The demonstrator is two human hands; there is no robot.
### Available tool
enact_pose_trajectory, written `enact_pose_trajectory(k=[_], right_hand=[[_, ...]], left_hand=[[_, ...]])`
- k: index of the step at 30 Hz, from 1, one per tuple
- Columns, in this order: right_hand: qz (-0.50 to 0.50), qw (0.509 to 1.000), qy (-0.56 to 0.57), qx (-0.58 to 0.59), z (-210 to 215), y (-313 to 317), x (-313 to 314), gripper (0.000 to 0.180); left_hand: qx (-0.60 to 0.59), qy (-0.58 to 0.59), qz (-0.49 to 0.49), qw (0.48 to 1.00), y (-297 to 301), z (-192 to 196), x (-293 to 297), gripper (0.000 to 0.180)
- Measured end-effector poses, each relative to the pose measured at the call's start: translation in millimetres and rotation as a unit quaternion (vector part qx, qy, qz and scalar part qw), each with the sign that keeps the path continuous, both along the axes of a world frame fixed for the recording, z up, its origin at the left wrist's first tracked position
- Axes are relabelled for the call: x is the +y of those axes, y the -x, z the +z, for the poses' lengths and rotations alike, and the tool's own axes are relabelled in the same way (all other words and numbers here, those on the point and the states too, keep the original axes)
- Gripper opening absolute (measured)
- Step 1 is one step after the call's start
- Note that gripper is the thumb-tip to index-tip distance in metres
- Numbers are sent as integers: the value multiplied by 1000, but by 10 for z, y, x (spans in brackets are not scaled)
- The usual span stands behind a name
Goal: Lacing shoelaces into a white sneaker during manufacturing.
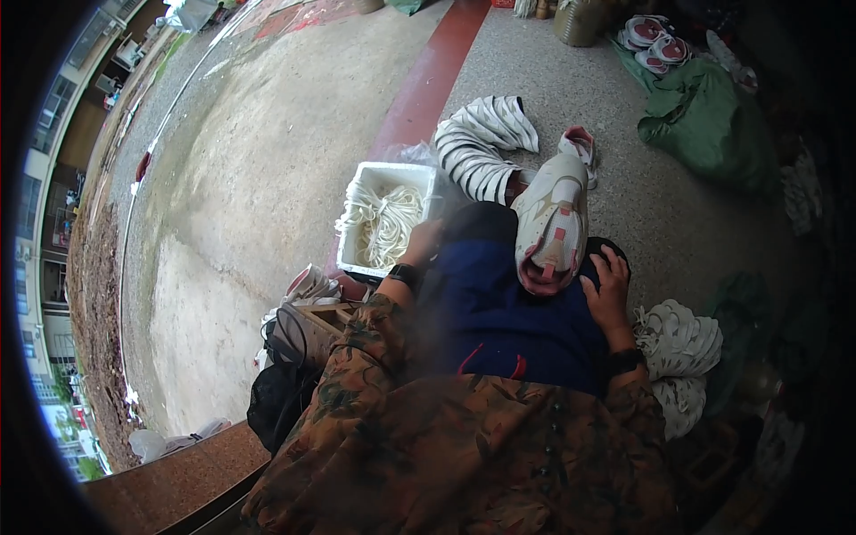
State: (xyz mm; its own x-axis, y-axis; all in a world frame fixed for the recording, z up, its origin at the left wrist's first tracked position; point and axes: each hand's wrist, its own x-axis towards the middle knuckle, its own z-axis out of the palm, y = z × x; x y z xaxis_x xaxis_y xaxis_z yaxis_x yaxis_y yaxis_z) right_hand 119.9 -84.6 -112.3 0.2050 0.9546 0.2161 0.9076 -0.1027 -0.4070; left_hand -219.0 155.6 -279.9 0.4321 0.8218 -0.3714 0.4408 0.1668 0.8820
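A white sneaker (555, 214) with pink and beige trim lies across my lap, its heel opening toward me. Beside it my right hand (609, 287) rests on my dark blue-covered leg, fingers spread and holding nothing. My left hand (423, 242) is at the right edge of a white foam box (354, 267); its fingers are mostly hidden. Bundles of white shoelaces (392, 218) fill that box, some hanging over its left rim. Beyond my knees, a curved row of nested white shoe parts (477, 152) lies on the floor, next to another pink-lined shoe (580, 147).
Stacked white shoe parts (682, 343) sit by my right elbow. A green sack (704, 125) and several finished-looking shoes (655, 45) stand at the far right. On my left are more shoes (312, 283) and a black bag (276, 392). A metal tin (578, 24) is at the back.
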Motion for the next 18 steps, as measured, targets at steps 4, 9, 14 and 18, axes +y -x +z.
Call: enact_pose_trajectory(k=[4, 9, 14, 18], right_hand=[[-6, 1000, 11, 22, -9, 25, 105, 45], [-28, 999, 34, 8, 39, 29, 138, 41], [-32, 998, 56, 19, 118, 79, 346, 41], [-44, 996, 76, 31, 88, 39, 414, 43]], left_hand=[[61, -84, -26, 994, 665, -832, 47, 38], [154, -116, 66, 979, 338, -685, -8, 53], [277, -157, -47, 947, 158, -546, 267, 46], [300, -137, -29, 943, 19, -696, 453, 34]])
